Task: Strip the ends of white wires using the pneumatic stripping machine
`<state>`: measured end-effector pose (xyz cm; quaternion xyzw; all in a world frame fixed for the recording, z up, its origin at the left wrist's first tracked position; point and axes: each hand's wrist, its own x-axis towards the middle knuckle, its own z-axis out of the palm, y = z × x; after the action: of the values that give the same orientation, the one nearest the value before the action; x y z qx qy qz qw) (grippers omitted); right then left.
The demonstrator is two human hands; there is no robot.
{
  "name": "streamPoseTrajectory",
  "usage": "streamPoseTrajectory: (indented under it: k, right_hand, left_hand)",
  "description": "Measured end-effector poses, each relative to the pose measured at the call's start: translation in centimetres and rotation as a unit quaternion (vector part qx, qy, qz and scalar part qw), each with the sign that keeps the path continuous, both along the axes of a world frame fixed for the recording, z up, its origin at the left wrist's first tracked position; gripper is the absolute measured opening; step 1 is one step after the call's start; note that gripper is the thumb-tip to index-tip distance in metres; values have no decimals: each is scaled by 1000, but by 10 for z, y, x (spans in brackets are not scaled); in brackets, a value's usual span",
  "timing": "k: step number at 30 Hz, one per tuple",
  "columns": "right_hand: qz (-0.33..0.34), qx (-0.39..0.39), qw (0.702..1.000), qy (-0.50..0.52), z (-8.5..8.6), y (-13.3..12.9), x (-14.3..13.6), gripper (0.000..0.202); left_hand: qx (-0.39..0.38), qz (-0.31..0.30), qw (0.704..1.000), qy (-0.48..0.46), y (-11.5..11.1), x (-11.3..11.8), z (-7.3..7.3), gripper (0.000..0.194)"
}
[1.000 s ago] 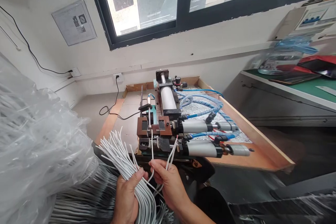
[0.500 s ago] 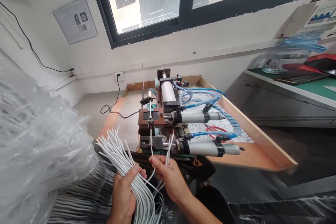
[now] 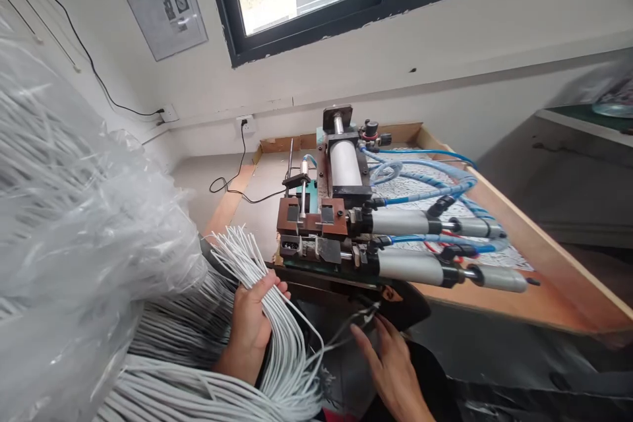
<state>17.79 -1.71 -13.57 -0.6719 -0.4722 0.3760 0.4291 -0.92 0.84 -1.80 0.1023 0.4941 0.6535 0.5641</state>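
A thick bundle of white cables [image 3: 279, 306] is wrapped in my left hand [image 3: 252, 323], its cut ends fanned out above the fingers. My right hand [image 3: 393, 362] is lower right of the machine with thumb and fingers apart. Just beyond its fingertips are a few loose cables [image 3: 368, 313], smeared by motion and apparently free of the grip. In front stands a pneumatic wire-stripping machine [image 3: 311, 217]. Its jaws are apart, and no cable shows between them.
More cables in clear plastic [image 3: 148, 224] are heaped at the left. A wooden-edged tray [image 3: 554, 247] surrounds the machine, with white scraps and red-handled pliers behind the cylinders [image 3: 410, 267]. Blue air hoses [image 3: 425, 194] loop at the right. A green-topped shelf [image 3: 578, 122] is at far right.
My right hand has moved down and right from the machine, and its fingers have opened from the few cables. The machine's jaws have parted. My left hand keeps the bundle; the view has shifted.
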Motion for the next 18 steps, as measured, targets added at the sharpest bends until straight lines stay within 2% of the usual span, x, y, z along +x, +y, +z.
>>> streamPoseTrajectory:
  k: [1,2,3,5,8,10,12,14,16,18]
  right_hand:
    - [38,6,997,60,12,3,-7,49]
    - [105,12,984,146,24,4,-17,50]
    - [177,8,958,226,35,4,-30,49]
    - [270,-30,897,348,51,0,-60,43]
    - [300,-127,820,471,58,-15,-100,56]
    - [275,-162,802,505,56,-25,-114,63]
    - [258,-171,806,504,56,-31,-117,63]
    - [264,-154,827,472,59,-32,-111,58]
    - [264,-100,864,416,66,-27,-102,46]
    - [228,-19,908,351,76,-17,-93,34]
  left_hand:
    - [-2,-1,1000,-3,2,1,-1,12]
    - [-5,-3,1000,-7,4,2,-2,11]
    - [-7,-6,1000,-11,6,2,-4,10]
    - [-13,-15,1000,-16,7,3,-6,8]
    - [-21,-48,998,-18,-1,2,-14,10]
    - [-27,-76,997,-15,-11,1,-20,11]
    - [-27,-93,995,-9,-22,-1,-26,13]
    - [-17,-97,995,-2,-30,-1,-29,13]
    - [4,-92,996,8,-35,0,-30,12]
    - [31,-86,996,20,-39,1,-28,10]
